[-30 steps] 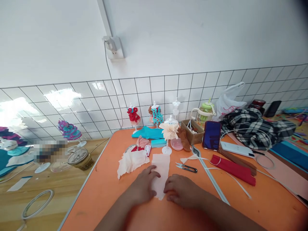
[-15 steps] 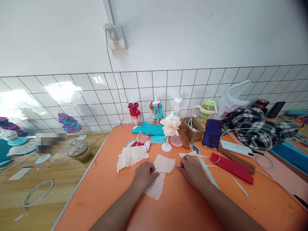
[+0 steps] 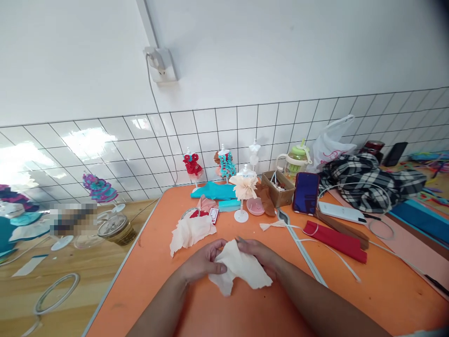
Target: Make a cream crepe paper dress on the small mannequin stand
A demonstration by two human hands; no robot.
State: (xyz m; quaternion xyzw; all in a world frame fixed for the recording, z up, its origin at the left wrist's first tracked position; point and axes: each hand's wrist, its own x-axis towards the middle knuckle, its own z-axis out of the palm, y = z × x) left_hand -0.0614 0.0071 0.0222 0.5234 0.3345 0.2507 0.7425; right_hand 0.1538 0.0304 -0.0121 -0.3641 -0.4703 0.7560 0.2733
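Observation:
A pale cream piece of crepe paper (image 3: 243, 267) is folded and lifted between my hands, just above the orange table. My left hand (image 3: 205, 262) is closed on its left side, thumb on top. At the far edge of the paper my right hand (image 3: 261, 255) has its fingers pressed together around a thin, grey pointed tool (image 3: 238, 239); only a short end shows, so its kind is unclear. The paper partly hides the right fingers. Another crumpled cream crepe paper piece (image 3: 192, 231) lies beyond my left hand.
A small dress stand (image 3: 241, 216) with a cream ruffled dress stands ahead. Behind it are other dressed stands, turquoise paper (image 3: 213, 190) and a cardboard box (image 3: 280, 194). To the right lie a phone (image 3: 306, 193), a red strip (image 3: 335, 241) and white cords.
The crepe paper lay flat; now it is raised and folded over to the right. My right hand has moved left, close to my left hand. The view has shifted slightly.

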